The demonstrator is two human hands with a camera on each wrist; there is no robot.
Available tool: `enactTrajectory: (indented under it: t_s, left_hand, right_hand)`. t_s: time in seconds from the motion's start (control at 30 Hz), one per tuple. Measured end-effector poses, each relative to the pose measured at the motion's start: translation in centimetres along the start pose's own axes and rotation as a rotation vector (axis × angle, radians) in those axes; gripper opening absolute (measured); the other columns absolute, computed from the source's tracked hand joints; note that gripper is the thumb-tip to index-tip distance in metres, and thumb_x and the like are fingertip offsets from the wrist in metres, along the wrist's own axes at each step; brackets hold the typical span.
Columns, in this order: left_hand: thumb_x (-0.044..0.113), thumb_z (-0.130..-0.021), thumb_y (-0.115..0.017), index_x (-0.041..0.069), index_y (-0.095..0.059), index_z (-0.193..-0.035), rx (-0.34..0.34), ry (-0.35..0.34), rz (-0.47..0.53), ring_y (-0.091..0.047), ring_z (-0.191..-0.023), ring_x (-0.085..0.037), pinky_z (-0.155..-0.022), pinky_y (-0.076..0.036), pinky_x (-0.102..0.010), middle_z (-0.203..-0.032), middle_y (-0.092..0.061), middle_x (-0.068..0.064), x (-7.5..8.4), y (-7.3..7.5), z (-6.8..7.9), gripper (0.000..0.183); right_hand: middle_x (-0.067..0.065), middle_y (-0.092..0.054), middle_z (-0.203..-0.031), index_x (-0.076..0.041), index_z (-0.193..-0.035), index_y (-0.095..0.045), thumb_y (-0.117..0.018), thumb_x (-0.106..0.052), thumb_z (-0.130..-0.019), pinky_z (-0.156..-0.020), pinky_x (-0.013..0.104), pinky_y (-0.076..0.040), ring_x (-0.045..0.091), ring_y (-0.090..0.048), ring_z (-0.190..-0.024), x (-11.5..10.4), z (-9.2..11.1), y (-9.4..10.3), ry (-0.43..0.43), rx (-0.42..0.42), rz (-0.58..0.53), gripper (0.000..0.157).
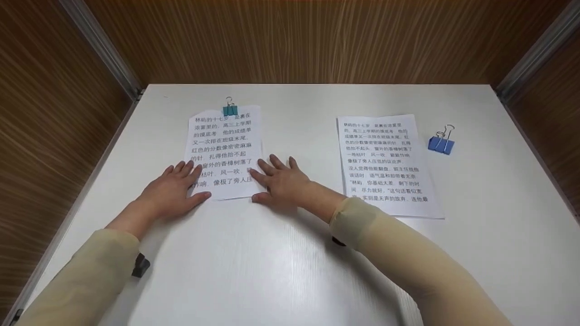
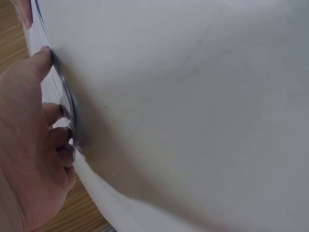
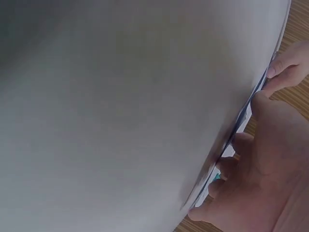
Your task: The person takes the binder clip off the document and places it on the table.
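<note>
A stack of printed paper sheets [image 1: 222, 156] lies on the left side of the table, a teal binder clip [image 1: 230, 110] gripping its top edge. My left hand [image 1: 170, 192] rests flat with its fingers on the lower left edge of this stack, thumb near the bottom corner. On the lower right edge lies my right hand [image 1: 285, 183], fingers spread, fingertips touching the paper's side. Both wrist views show the left hand [image 2: 24, 130] and right hand [image 3: 265, 174] at the sheets' edges, low over the table surface.
A second stack of printed sheets [image 1: 385, 167] lies to the right, partly behind the right forearm. Beside it a blue binder clip [image 1: 441, 145] rests on the white table [image 1: 253, 271]. Wood-grain panels [image 1: 299, 40] enclose the back and sides.
</note>
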State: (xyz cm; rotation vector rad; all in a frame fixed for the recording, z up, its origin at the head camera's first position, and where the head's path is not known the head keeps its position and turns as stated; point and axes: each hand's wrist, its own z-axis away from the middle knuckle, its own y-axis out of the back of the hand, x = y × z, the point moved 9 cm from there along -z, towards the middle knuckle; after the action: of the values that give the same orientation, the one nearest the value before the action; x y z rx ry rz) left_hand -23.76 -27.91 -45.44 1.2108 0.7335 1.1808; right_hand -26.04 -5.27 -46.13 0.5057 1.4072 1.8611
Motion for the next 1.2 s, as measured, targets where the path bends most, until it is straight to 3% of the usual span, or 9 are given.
enactTrajectory:
  t_s: [0.3, 1.2]
  left_hand:
    - [0.059, -0.106, -0.051, -0.005, -0.029, -0.164, 0.007, -0.002, -0.006, -0.018, -0.158, -0.048, -0.129, -0.013, -0.058, -0.169, -0.023, -0.03, 0.8, 0.1, -0.4, 0.088]
    - [0.062, -0.103, -0.054, -0.003, -0.041, -0.16, 0.047, -0.073, -0.086, -0.033, -0.154, -0.047, -0.128, -0.021, -0.056, -0.162, -0.038, -0.032, 8.6, -0.5, -1.7, 0.088]
  right_hand:
    - [0.003, -0.01, -0.177, -0.032, -0.171, -0.015, -0.037, -0.071, -0.106, -0.127, 0.066, -0.009, 0.032, -0.003, -0.163, 0.5, 0.4, 0.2, -0.01, -0.007, 0.006, 0.079]
    - [0.011, -0.019, -0.175, -0.024, -0.168, -0.03, -0.048, -0.062, -0.107, -0.125, 0.071, -0.007, 0.041, -0.011, -0.161, 4.7, 7.2, -0.1, 0.019, 0.022, -0.106, 0.074]
